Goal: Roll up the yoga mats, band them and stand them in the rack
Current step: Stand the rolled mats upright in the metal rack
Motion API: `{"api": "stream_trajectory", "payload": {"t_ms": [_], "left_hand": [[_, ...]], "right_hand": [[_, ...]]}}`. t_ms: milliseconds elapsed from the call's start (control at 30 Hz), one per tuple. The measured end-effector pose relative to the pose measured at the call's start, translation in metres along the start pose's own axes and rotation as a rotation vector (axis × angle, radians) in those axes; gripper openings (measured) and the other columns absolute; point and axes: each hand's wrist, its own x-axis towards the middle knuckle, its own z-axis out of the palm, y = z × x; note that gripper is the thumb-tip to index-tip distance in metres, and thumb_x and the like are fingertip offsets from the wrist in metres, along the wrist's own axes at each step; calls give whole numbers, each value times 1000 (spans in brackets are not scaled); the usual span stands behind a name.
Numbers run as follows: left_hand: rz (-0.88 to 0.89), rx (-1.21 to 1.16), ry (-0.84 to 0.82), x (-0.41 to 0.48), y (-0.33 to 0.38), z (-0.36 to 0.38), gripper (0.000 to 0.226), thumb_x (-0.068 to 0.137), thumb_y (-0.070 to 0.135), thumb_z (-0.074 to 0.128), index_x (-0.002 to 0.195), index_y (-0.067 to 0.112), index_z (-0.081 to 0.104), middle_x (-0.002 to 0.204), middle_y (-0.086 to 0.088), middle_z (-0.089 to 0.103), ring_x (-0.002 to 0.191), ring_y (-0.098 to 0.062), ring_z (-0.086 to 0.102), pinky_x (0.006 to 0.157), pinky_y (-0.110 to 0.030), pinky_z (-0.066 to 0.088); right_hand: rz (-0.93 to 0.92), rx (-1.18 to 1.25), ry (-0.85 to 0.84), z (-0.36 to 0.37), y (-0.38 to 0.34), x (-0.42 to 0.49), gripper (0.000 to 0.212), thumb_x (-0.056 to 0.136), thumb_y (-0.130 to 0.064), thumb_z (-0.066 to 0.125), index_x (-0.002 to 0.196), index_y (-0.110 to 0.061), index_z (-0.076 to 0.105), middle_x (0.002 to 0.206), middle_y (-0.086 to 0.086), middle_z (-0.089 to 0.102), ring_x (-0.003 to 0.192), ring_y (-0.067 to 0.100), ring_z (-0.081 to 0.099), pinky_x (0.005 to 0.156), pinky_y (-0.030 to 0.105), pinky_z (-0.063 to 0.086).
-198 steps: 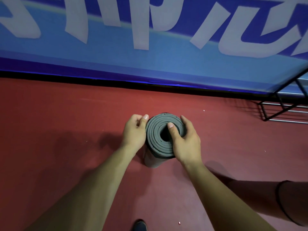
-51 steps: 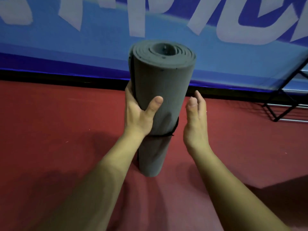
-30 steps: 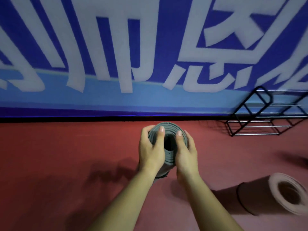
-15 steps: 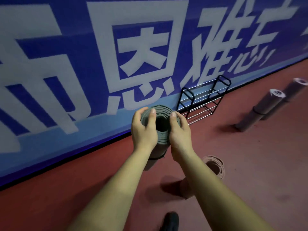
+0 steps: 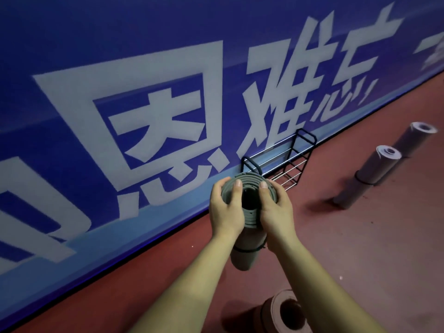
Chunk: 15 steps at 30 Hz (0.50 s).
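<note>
To the left of the hands and running on behind them, a blue banner with large pale characters covers the wall down to the red floor. The left hand grasps the left side of the top of a grey rolled mat, its fingers curled round the outer layer and its thumb laid over the spiral end. The mat is held upright between the two hands, its open coiled end facing up. Whether its lower end touches the floor cannot be told. A thin black band circles the roll below the hands, near the wrists. The right hand grips the right side of the same top end in the same way, thumb over the coils and fingers wrapped round the outside. Just beyond the hands and a little to their right, a black wire rack with pale rails stands against the foot of the banner. Below the right forearm, a brownish rolled mat lies on the floor with its hollow end showing. Well to the right of the hands, two more grey rolled mats stand on end on the floor, the nearer one ringed by a dark band, the farther one just behind it.
</note>
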Motion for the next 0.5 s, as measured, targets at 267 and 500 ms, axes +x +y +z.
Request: {"api": "stream_trajectory", "payload": {"t_ms": [267,500], "left_hand": [[35,45,-185,96,-1,103,24,101,36,56,124,27,59,119,13,64,108,2,60,95,-27,52],[100,74,-329,217,24,194,18,102,40,50,119,34,53,122,10,62,112,-5,58,98,-28,48]], "right_hand": [[1,-19,169,-11,-2,128,8,102,-26,60,106,-29,66,103,-11,73,95,0,68,90,29,54],[-11,-28,325,4,-34,265,7,102,-27,61,103,-32,65,102,-14,72,92,-4,67,89,26,53]]}}
